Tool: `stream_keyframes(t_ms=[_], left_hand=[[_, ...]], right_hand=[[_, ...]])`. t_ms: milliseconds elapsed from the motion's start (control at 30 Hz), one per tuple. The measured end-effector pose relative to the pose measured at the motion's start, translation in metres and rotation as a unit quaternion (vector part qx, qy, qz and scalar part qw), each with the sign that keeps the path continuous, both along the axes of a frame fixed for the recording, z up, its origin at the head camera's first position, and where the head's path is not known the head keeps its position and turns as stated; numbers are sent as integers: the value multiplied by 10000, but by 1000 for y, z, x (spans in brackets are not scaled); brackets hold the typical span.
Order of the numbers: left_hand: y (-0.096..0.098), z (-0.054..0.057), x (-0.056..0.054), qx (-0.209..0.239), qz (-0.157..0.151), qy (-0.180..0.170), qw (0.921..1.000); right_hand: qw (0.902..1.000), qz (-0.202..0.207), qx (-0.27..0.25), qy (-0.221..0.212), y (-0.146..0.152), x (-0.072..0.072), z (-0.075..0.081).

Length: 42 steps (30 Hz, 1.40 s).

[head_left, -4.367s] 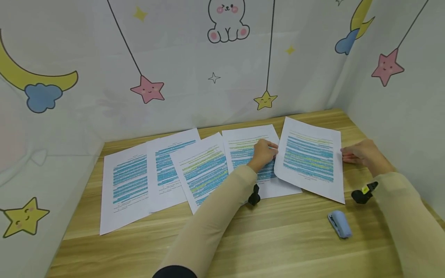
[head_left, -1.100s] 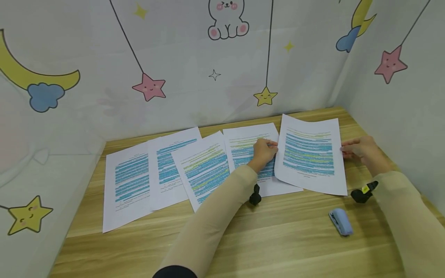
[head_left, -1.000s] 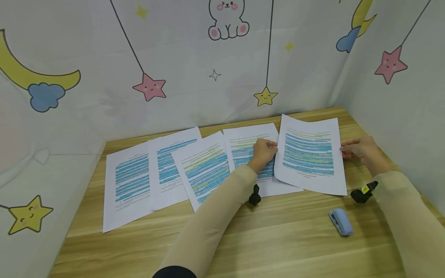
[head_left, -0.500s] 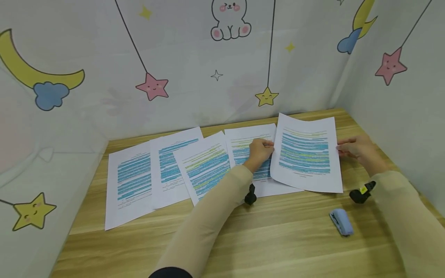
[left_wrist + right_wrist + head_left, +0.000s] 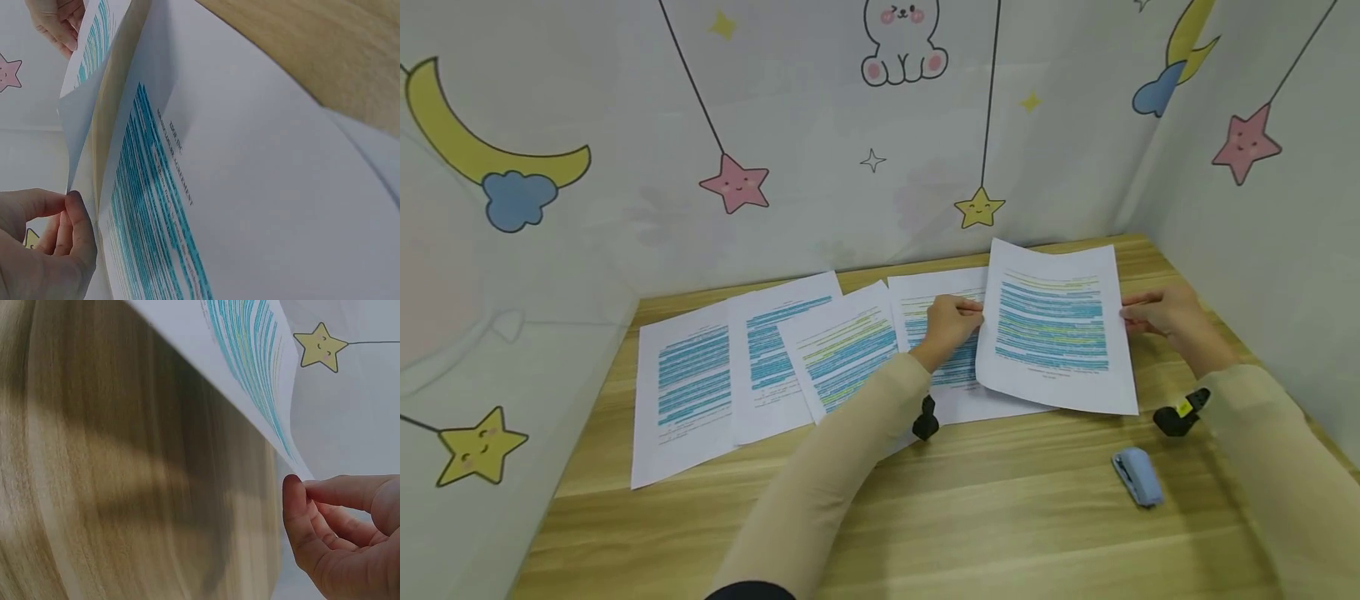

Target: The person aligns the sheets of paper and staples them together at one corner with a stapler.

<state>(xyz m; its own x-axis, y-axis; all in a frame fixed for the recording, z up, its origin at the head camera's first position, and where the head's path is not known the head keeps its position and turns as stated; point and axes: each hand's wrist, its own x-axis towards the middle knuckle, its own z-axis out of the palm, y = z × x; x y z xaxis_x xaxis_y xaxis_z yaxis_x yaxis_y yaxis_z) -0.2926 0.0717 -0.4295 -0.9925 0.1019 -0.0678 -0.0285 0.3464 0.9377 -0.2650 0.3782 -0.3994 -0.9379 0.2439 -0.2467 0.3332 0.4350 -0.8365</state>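
Observation:
A printed sheet of paper (image 5: 1051,321) with blue and yellow highlighting hangs raised between both hands, slightly bowed. The left hand (image 5: 951,329) pinches its left edge; in the left wrist view the thumb and finger (image 5: 79,225) meet on the paper's edge. The right hand (image 5: 1172,321) pinches the right edge, thumb against fingertip in the right wrist view (image 5: 340,525). Below and left of the held sheet lies another highlighted page (image 5: 940,287), partly covered by it and by the left hand.
Three more highlighted pages, the leftmost page (image 5: 688,392), a second page (image 5: 778,358) and a third page (image 5: 846,346), lie overlapping on the wooden table (image 5: 1000,517). A light blue stapler (image 5: 1138,477) sits in front of the right hand. A patterned white curtain (image 5: 820,108) stands behind the table.
Both hands have shifted the held sheet slightly left over the neighbouring page, and its lower right corner has risen since the earliest frame. The stapler and the other pages stay put.

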Motion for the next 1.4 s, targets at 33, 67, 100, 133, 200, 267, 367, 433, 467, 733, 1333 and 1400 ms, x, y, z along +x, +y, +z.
stream_keyframes(t_ms=[33,67,100,133,200,267,367,433,467,733,1333,1400], left_hand=[[-2,0,0,42,11,-36,10000],[-4,0,0,58,24,-63,10000],[-7,0,0,95,29,-94,9999],[-9,0,1,110,36,-110,9999],[-13,1,1,139,50,-148,9998],[-17,2,1,233,49,-190,9995],[-23,6,3,336,24,-252,9991],[-27,9,5,394,-6,-280,9988],[-28,10,6,380,-24,-287,9989],[-37,14,10,272,-42,-383,9989],[-64,20,26,655,-140,-569,9961],[-68,22,28,698,-187,-657,9952]], right_hand=[[10000,20,-11,16,-1,0,0],[10000,48,-19,37,-2,0,1],[9999,88,-44,64,-3,0,1],[9999,126,-33,80,-4,0,1],[9998,181,-32,103,-5,-2,1],[9997,238,-28,90,-6,-5,-1],[10000,1,-28,7,-6,-11,-6],[10000,6,26,-32,-9,-12,-5],[10000,-8,46,-29,-11,-12,-4],[9994,326,-100,12,-28,0,13],[9962,806,-141,291,-46,9,18],[9959,848,-126,291,-48,11,20]])
